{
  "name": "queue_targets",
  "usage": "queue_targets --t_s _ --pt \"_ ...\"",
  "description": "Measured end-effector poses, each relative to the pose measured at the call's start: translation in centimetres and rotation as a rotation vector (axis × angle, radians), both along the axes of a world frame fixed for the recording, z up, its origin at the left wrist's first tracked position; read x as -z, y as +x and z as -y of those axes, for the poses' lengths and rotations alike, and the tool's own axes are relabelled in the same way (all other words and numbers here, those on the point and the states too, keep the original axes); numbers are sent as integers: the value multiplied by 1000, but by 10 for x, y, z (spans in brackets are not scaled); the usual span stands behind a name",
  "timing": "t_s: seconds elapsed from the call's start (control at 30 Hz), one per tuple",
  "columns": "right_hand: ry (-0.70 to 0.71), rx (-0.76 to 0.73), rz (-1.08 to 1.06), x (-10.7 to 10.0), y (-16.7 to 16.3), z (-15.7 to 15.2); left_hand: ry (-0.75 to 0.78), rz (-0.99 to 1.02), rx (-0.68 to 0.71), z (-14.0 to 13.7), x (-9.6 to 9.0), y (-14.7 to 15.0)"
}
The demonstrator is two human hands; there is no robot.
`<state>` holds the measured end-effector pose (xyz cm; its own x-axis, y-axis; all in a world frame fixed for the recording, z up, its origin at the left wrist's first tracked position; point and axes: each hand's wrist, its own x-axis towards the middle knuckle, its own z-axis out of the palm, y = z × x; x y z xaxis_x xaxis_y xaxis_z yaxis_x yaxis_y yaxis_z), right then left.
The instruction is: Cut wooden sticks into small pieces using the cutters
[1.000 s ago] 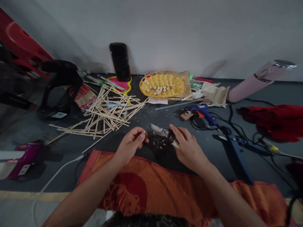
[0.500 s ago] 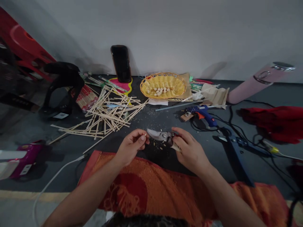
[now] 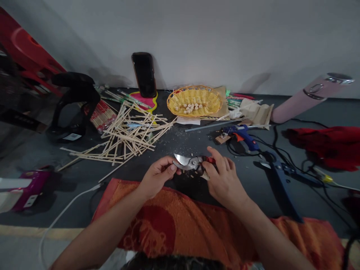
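Observation:
Pruning shears (image 3: 193, 162) with metal blades and a red handle lie across the space between my hands, over the dark tabletop. My right hand (image 3: 225, 178) grips their handles, with its forefinger raised off them. The blades stand apart, pointing left. My left hand (image 3: 161, 174) is pinched beside the lower blade's tip, its thumb and fingertips pressed together; what they hold, if anything, is hidden. Small cut bits are scattered on the table under the shears. Beyond, a yellow wicker basket (image 3: 172, 102) holds several small pale pieces (image 3: 192, 108).
Loose pale sticks (image 3: 126, 137) are piled at left. A phone (image 3: 144, 75) leans on the wall. A blue glue gun (image 3: 242, 135), a large dark-handled cutting tool (image 3: 281, 183), a red cloth (image 3: 326, 146) and a pink bottle (image 3: 306, 99) are at right. An orange towel (image 3: 197, 221) lies in front.
The shears' blades have parted and turned, and more of the red handle shows. My right hand's grip has loosened, its forefinger lifting. The small piece seen at my left fingertips is now hidden.

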<state>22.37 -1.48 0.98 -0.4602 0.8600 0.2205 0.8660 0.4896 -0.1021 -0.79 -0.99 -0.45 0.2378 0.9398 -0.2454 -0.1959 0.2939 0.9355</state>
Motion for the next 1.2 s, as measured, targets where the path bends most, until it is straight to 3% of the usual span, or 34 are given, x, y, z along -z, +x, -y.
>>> queue_targets --t_s 1.2 --pt "-27 -37 44 1 -2 0 60 -17 59 0 0 0"
